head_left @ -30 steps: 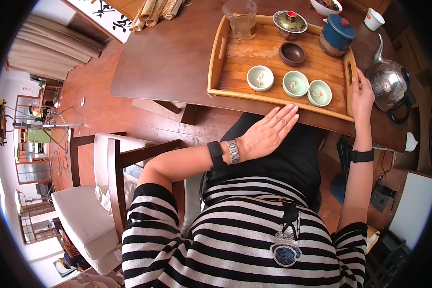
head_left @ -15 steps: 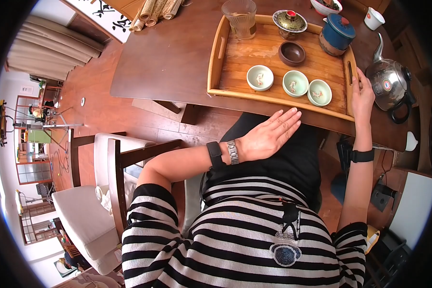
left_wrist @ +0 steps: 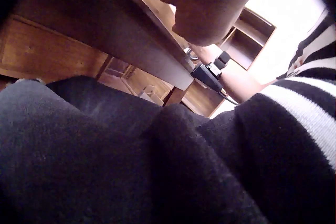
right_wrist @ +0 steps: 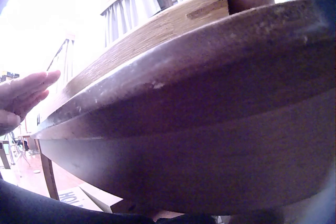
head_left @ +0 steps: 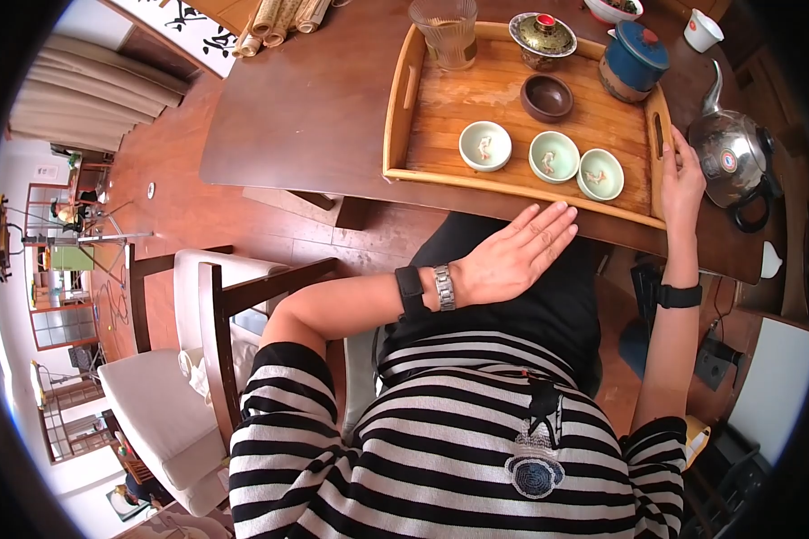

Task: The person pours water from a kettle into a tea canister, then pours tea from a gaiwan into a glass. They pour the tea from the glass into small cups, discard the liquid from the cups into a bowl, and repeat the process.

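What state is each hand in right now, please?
Left hand: open, fingers straight, holding nothing.
Right hand: closed, holding the wooden tray at its right end.

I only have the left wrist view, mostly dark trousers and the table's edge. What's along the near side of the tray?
Observer: Three pale green cups stand inside the wooden tray, near that side.

Operator: And where is the right hand?

Observer: The head view shows the right hand holding the tray's right end, at the handle cutout.

Operator: Anything close by on that side I should watch for?

Observer: Yes, a metal kettle stands on the table just to the right of that hand.
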The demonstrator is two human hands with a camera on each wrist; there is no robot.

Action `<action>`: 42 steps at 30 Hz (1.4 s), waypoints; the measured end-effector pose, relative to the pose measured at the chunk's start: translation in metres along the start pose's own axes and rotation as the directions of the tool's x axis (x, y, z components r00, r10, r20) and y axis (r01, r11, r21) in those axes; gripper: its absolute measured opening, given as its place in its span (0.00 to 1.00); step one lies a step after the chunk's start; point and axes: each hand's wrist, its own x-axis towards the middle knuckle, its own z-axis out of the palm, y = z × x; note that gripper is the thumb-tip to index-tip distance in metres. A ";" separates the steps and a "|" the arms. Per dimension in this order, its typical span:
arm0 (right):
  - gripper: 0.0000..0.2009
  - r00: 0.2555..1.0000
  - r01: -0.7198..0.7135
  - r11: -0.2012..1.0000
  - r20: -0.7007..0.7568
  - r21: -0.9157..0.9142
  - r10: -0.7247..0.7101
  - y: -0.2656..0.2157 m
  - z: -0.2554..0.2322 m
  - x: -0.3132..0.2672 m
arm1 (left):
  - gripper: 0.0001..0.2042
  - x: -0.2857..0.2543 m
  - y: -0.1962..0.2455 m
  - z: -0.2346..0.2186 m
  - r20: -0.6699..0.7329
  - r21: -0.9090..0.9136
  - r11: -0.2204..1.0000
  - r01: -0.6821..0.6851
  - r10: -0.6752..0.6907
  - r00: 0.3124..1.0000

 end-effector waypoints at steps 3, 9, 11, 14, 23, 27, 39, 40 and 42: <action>0.15 1.000 -0.011 1.000 0.003 0.013 0.011 0.000 0.000 0.000 | 0.31 -0.005 0.002 -0.002 -0.009 0.031 0.992 0.120 -0.119 0.993; 0.15 1.000 -0.010 1.000 0.012 0.017 0.010 -0.002 -0.002 0.000 | 0.35 -0.030 0.001 -0.004 -0.019 0.206 0.954 0.218 -0.219 0.976; 0.15 1.000 -0.012 1.000 0.013 0.020 0.012 -0.001 -0.001 0.000 | 0.37 -0.036 -0.011 -0.016 -0.081 0.206 0.928 0.310 -0.300 0.951; 0.15 1.000 0.014 1.000 0.002 0.018 -0.014 0.001 0.000 0.000 | 0.42 -0.036 -0.038 -0.046 -0.178 0.174 0.845 0.505 -0.478 0.860; 0.15 0.996 -0.072 0.997 0.045 0.032 0.071 0.000 -0.001 0.000 | 0.38 -0.057 -0.121 -0.058 -0.069 -0.462 0.532 0.710 -0.819 0.569; 0.15 0.999 0.030 0.999 -0.030 0.038 -0.029 0.007 0.004 0.000 | 0.36 -0.062 -0.145 -0.059 0.046 -0.831 0.261 0.492 -0.848 0.529; 0.15 1.000 -0.017 0.999 0.009 0.042 0.017 0.001 -0.001 0.000 | 0.44 -0.047 -0.164 -0.068 0.330 -0.870 0.036 0.491 -0.698 0.635; 0.15 1.000 -0.016 0.999 0.007 0.040 0.016 0.002 -0.001 0.000 | 0.44 -0.046 -0.163 -0.067 0.330 -0.870 0.035 0.492 -0.699 0.634; 0.15 1.000 -0.022 0.999 0.008 0.036 0.022 0.001 -0.001 0.000 | 0.46 -0.045 -0.162 -0.066 0.346 -0.839 0.056 0.541 -0.713 0.610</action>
